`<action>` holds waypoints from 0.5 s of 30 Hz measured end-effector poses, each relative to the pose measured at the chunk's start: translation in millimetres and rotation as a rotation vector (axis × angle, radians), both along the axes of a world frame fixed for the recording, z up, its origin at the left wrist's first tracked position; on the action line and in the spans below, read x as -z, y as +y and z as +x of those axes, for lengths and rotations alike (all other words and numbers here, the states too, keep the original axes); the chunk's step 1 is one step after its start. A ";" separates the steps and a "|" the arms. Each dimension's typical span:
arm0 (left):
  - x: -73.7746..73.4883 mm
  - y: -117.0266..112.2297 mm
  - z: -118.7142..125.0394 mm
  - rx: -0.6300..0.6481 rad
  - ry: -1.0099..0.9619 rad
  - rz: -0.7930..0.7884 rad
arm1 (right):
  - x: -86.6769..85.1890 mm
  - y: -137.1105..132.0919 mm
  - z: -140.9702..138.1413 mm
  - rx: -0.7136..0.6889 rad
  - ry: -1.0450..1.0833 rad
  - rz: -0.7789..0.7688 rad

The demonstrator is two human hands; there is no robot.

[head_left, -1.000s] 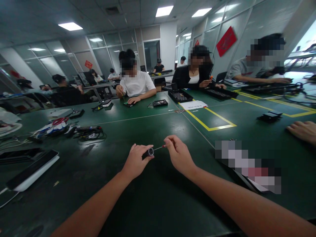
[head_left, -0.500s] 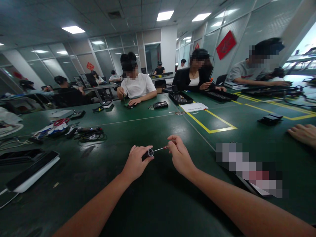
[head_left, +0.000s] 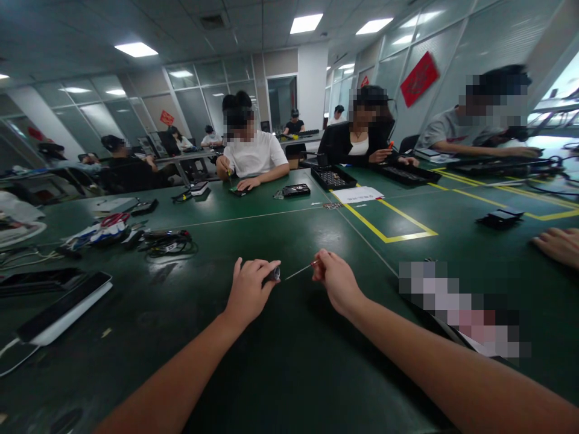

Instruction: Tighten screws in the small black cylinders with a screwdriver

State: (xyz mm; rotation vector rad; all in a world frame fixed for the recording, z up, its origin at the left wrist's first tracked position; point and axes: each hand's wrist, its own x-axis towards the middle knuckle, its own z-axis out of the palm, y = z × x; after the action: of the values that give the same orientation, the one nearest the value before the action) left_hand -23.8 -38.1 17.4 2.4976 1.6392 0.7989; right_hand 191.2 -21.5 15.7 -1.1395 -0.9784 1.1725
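A small black cylinder (head_left: 275, 273) with a round, hollow-looking end is gripped between the thumb and fingers of my left hand (head_left: 248, 288). That end faces toward my right hand (head_left: 338, 282), which is closed round a thin screwdriver (head_left: 300, 270) with a red part by the fingers. The screwdriver's slim metal shaft points left and down, its tip a short gap away from the cylinder. Both hands are over the green table (head_left: 289, 361). My palm hides most of the screwdriver's handle, and the left fingers cover much of the cylinder.
To the left lie a black-and-white device (head_left: 66, 310), a bundle of black cables (head_left: 167, 243) and gloves (head_left: 102, 232). At the right are a blurred-out sheet (head_left: 461, 310), a black part (head_left: 500, 218) and another person's hand (head_left: 558, 246). Several people sit across the table.
The screwdriver's tip has come away from the cylinder's end. My right hand has moved slightly right and turned, and the cylinder has tilted in my left hand.
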 end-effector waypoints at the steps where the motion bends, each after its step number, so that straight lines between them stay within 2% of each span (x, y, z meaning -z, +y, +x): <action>1: 1.1 1.6 -1.1 -0.019 0.001 -0.010 | 1.4 1.4 1.0 0.024 -0.025 0.023; 4: 4.0 4.9 -2.8 -0.023 -0.019 -0.059 | -1.2 -0.3 1.0 0.035 -0.070 0.091; 10: 3.0 0.9 1.7 0.022 -0.061 -0.088 | -16.6 -14.6 -4.2 -0.046 -0.262 0.213; 15: 2.4 0.0 1.5 0.017 -0.090 -0.106 | -12.7 -15.8 -3.2 -0.097 -0.311 0.289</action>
State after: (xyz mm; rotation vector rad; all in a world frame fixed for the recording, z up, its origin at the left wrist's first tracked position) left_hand -22.3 -38.1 15.0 2.3651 1.5859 0.7877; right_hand 188.0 -37.3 28.4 -1.0673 -1.4060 0.9061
